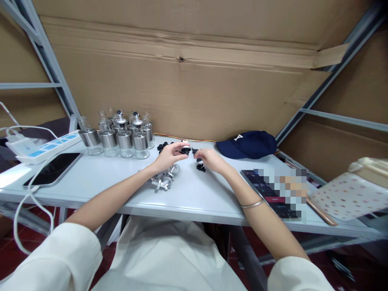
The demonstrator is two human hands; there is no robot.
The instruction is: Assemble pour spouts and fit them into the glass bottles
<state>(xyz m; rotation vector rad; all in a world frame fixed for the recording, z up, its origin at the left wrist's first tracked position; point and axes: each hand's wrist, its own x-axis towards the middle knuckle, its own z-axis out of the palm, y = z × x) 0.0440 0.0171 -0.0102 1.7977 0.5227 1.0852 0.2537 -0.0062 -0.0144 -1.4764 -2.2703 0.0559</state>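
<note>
My left hand (169,155) pinches a small round cap with a black centre (185,150) just above the white table (194,194). My right hand (210,159) is close beside it, holding a small black piece (194,151) at its fingertips toward the cap. Several loose black pieces (200,167) lie under my right hand, and more black pieces (163,146) sit behind my left hand. A pile of silver metal spout parts (163,180) lies under my left wrist. Several glass bottles with metal collars (121,139) stand at the back left.
A navy cap (247,144) lies at the back right. A phone with a cable (54,169) and a white power strip (42,147) are at the left. Another phone (266,194) and a dotted pouch (348,196) lie at the right. Cardboard walls stand behind.
</note>
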